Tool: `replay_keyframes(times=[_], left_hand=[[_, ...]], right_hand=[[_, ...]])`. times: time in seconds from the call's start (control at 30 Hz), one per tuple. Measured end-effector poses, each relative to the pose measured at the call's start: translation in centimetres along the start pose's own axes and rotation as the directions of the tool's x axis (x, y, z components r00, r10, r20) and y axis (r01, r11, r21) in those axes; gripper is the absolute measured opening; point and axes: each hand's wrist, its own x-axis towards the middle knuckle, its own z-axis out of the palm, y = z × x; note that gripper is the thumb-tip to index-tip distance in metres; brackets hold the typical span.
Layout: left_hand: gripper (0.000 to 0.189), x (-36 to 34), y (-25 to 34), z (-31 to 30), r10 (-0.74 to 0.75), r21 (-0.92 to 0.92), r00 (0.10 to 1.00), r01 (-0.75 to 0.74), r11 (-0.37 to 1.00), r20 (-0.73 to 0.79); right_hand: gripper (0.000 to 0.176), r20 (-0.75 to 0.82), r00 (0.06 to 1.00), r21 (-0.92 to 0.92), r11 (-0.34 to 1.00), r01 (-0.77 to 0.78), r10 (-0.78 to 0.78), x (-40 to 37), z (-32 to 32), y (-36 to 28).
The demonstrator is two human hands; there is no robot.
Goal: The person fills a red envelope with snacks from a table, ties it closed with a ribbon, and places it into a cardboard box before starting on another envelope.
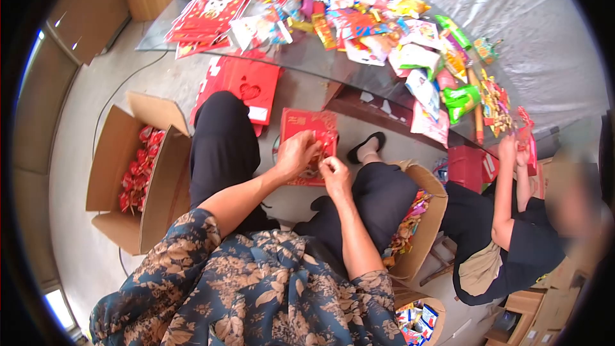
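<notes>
My left hand point(298, 155) is closed at its fingertips on a small shiny red packet point(327, 141) between my knees. On the packet's lower side, my right hand point(336, 177) has thumb and fingers pinched together at its edge. What exactly the packet holds is too small to make out. Beneath both hands is a flat red gift bag or box with gold print point(307, 119), partly covered by them.
An open carton point(106, 167) of red wrapped pieces stands at left, another carton point(434, 218) of sweets beside my right leg. The glass table point(291, 58) bears heaped snacks point(365, 32) and stacked red bags point(221, 3). A co-worker point(512, 237) sits at right.
</notes>
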Motion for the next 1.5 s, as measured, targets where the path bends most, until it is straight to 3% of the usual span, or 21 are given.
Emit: replay_keyframes(times=[0.23,0.5,0.67,0.73,0.77,0.87,1.07,1.33,1.43,1.5], left_hand=[[0.020,0.0,-0.4,-0.3,0.032,-0.052,0.999,-0.034,0.998,-0.022],[0.036,0.0,1.2,-0.9,-0.040,0.090,0.999,0.038,0.995,0.018],[0.028,0.3,-0.3,-0.4,0.077,-0.001,0.996,-0.077,0.997,-0.039],[0.026,0.2,0.0,-0.6,0.002,-0.013,1.000,-0.002,1.000,0.000],[0.026,0.1,-0.4,-0.2,-0.099,-0.105,0.995,0.102,0.989,0.029],[0.024,0.2,-1.2,-0.6,0.005,-0.098,1.000,-0.003,0.995,0.018],[0.020,0.3,-1.2,-0.9,-0.091,-0.122,0.996,0.091,0.988,0.008],[0.019,0.5,-3.5,0.2,0.013,-0.088,1.000,-0.015,0.996,-0.020],[0.019,0.5,-3.6,0.3,-0.041,-0.088,0.998,0.036,0.995,-0.053],[0.019,0.4,-3.8,0.4,-0.156,-0.159,0.986,0.145,0.977,-0.057]], right_hand=[[0.018,-0.022,1.000,-0.079,0.997,-0.008,0.006,-0.1,0.0,-0.5],[0.021,0.007,1.000,-0.056,0.998,-0.002,0.002,-0.7,0.0,-1.6],[0.024,-0.014,0.998,-0.007,0.999,0.054,-0.054,-0.1,0.5,0.9],[0.026,-0.030,0.998,-0.024,0.998,0.058,-0.059,-0.3,0.2,-0.3],[0.027,-0.027,0.999,-0.061,0.998,0.017,-0.019,-0.3,0.2,-0.6],[0.031,0.003,1.000,0.000,1.000,0.005,-0.005,0.0,0.3,0.2],[0.030,0.072,0.993,-0.070,0.994,-0.086,0.091,0.0,-0.5,-0.9],[0.026,0.089,0.988,-0.086,0.990,-0.116,0.123,0.1,-0.7,-0.2],[0.027,0.074,0.987,-0.086,0.987,-0.134,0.141,0.0,-0.9,-0.8],[0.026,0.086,0.985,-0.089,0.986,-0.143,0.150,0.1,-0.8,-0.1]])
